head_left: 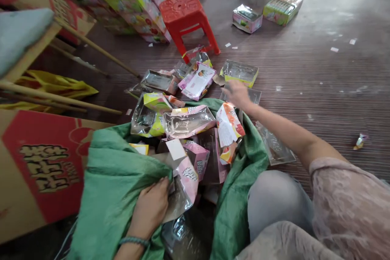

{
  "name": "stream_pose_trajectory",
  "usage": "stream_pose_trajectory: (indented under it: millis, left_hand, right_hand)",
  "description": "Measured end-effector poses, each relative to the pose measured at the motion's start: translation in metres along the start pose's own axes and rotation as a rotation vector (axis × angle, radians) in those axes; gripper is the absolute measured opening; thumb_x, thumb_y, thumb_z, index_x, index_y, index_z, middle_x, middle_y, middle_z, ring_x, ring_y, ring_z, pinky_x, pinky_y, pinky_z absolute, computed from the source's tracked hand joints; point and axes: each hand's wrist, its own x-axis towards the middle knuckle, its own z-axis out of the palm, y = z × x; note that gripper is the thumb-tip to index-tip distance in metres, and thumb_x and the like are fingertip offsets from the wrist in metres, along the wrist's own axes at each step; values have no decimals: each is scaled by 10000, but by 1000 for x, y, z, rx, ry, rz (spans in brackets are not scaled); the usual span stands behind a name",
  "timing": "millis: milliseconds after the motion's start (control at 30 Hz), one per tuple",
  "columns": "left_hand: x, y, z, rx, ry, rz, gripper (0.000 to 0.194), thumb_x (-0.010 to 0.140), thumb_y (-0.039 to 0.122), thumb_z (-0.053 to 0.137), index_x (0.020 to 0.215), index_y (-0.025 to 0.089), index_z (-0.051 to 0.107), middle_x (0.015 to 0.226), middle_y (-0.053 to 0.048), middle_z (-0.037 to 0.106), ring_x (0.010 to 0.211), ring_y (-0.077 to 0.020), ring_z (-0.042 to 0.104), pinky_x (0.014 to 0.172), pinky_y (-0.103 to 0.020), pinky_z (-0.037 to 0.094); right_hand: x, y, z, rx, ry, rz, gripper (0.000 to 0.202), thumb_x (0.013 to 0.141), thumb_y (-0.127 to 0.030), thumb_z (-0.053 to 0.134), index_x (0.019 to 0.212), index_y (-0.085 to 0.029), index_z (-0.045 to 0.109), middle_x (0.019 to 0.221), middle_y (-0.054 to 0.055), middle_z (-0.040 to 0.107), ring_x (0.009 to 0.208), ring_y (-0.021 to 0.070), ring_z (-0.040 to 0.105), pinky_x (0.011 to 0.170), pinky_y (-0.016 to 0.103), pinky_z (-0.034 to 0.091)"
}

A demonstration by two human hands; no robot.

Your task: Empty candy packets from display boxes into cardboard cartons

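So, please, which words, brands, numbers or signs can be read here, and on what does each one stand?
None can be read with certainty.
Carton: large dark characters and smaller marks on red, too blurred.
Pink box beside the left hand: dark characters, too small.
Orange-and-white box: dark characters, too small.
Stacked boxes: print too blurred.

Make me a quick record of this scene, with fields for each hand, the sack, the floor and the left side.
Left hand: gripping the edge of the green sack
Right hand: stretched forward near a yellow-edged box; blurred, contact unclear
Sack mouth: pink, orange and yellow-green packaging, some with clear plastic
Floor: more packaging, a red stool, two boxes farther off
Left side: red-and-tan carton
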Motion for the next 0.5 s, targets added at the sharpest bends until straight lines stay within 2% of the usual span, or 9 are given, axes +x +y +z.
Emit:
stream_pose_trajectory:
  millis: [33, 67, 100, 133, 200, 267, 333, 433, 500]
  left_hand:
    - [-1, 1, 0, -2, 6, 7, 546, 976, 20, 379, 1337, 96, 782, 1460, -184, 704, 1396, -275, 671, 1188, -369, 528]
    - [-2, 3, -2, -12, 17, 9, 545, 976, 21, 376, 1329, 93, 784, 1444, -190, 712, 1381, -277, 682, 1168, -371, 543]
    - [-1, 5, -4, -27, 24, 6, 543, 980, 25, 368, 1322, 89, 785, 1433, -197, 718, 1368, -280, 691, 1149, -377, 555]
    - [0, 7, -6, -46, 21, 3, 542, 985, 29, 356, 1314, 81, 784, 1423, -205, 723, 1360, -285, 696, 1135, -388, 562]
    - [4, 11, -9, -88, 10, -11, 540, 995, 40, 328, 1285, 59, 782, 1395, -226, 736, 1344, -297, 706, 1115, -418, 567]
    - [8, 12, -10, -133, 46, -39, 518, 996, 58, 325, 1234, 59, 786, 1338, -235, 760, 1295, -306, 731, 1091, -438, 568]
    - [10, 12, -8, -218, 161, -100, 454, 990, 102, 368, 1147, 104, 794, 1242, -210, 796, 1187, -298, 770, 1022, -417, 580]
    - [6, 14, -10, -444, 427, -277, 333, 1001, 245, 435, 1011, 175, 761, 1050, -153, 815, 1010, -274, 779, 933, -367, 569]
    - [-1, 19, -18, -604, 576, -412, 278, 992, 333, 464, 893, 211, 693, 899, -111, 779, 890, -257, 741, 864, -337, 546]
  right_hand:
    - [18, 32, -6, -131, 2, 179, 610, 1048, -412, 702, 1596, -181, 565, 1655, 213, 524, 1596, 392, 406, 1306, 667, 316]
    - [29, 62, -10, -236, -73, 303, 793, 1022, -468, 736, 1688, -159, 437, 1698, 243, 454, 1653, 430, 287, 1310, 721, 255]
    - [33, 88, -12, -316, -151, 396, 931, 998, -520, 761, 1737, -144, 336, 1703, 263, 432, 1661, 443, 253, 1308, 731, 239]
    - [32, 110, -12, -371, -218, 479, 994, 977, -558, 778, 1745, -135, 310, 1698, 272, 428, 1646, 446, 281, 1302, 707, 269]
    - [17, 138, -7, -426, -311, 584, 875, 974, -570, 780, 1659, -116, 479, 1625, 265, 510, 1541, 415, 453, 1255, 579, 394]
    - [-4, 150, 1, -439, -301, 622, 553, 1020, -503, 732, 1411, -112, 722, 1477, 232, 637, 1356, 353, 618, 1125, 430, 494]
    - [-24, 151, 7, -445, -233, 598, 351, 1062, -409, 662, 1196, -124, 817, 1306, 200, 720, 1175, 297, 688, 984, 352, 514]
    - [-45, 148, -1, -458, -119, 562, 293, 1072, -297, 586, 1099, -127, 823, 1198, 178, 734, 984, 244, 682, 840, 327, 476]
    - [-49, 144, -19, -470, -46, 561, 294, 1071, -236, 534, 1093, -114, 800, 1184, 175, 720, 911, 223, 646, 782, 326, 439]
